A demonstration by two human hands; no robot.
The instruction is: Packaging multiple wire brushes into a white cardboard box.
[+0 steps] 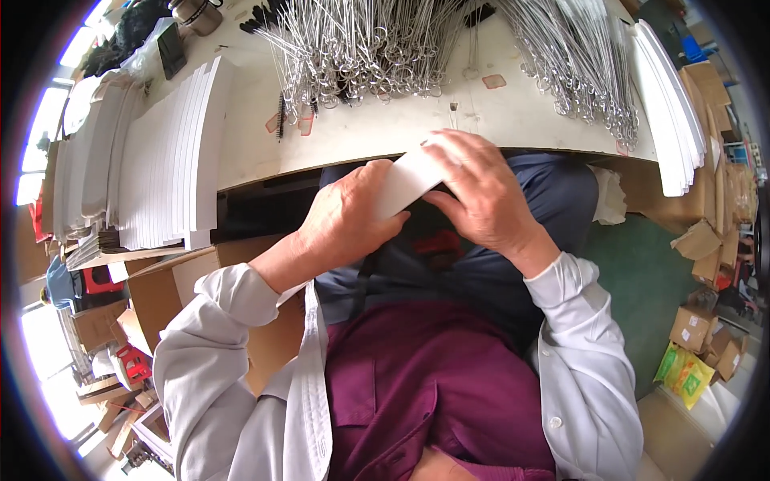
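Observation:
Over my lap, just in front of the table edge, a narrow white carton [411, 183] is held at a slant between both hands. My left hand [343, 215] is closed round its lower left end, with the thumb along the near side. At the upper right end, the fingers of my right hand [484, 191] curl over the top and the thumb lies below; they are slightly blurred. What the carton contains, if anything, is hidden. Beyond my hands, a big heap of wire brushes [365, 60] with looped ends and some black bristles covers the table [337, 138].
Another bundle of looped wires [581, 76] lies at the right. Rows of white cartons stand at the left [164, 160] and a white stack [670, 112] at the right edge. A metal flask [196, 14] is at the far left. Cardboard boxes [694, 327] sit on the right.

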